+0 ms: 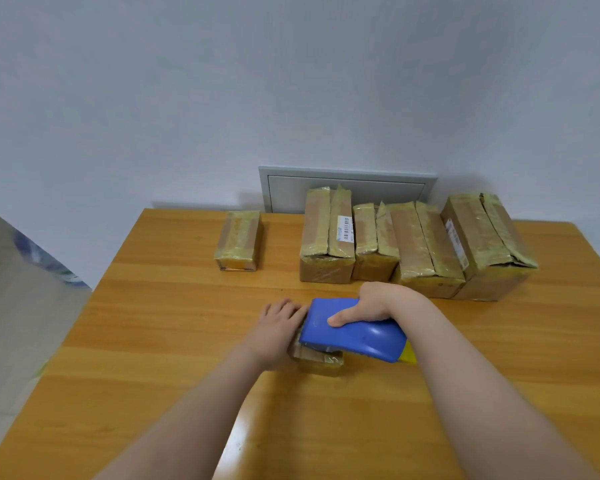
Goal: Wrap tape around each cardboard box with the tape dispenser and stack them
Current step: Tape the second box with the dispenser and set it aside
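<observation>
**Taping a small box in the middle of the table**

A person stands at a brown wooden table (174, 341). Both bare arms reach in from the bottom of the frame.

The right hand (374, 303) grips a blue plastic tape dispenser (357, 337) with a yellow end. The thumb lies on the near side of the blue top and the fingers curl over the far side. The dispenser sits on top of a small cardboard box (321, 362) wrapped in shiny tape. This box is in the middle of the frame, a bit below the centre, and most of it is hidden under the dispenser.

The left hand (278, 327) lies against the left side of that small box. Its fingers point to the upper right and touch the edge of the dispenser. The tips are hidden, so I cannot tell if they grasp the box or just press on it.

At the upper right of the table, four taped cardboard boxes stand side by side in a row: a tall one (328, 237), a shorter one (374, 240), a long one (426, 251) and a big one (485, 244). They touch each other. One more little taped box (238, 240) sits alone to the left of the row, well apart from it.

Behind the boxes a grey metal panel (347, 183) is set in the pale wall (222, 81).
</observation>
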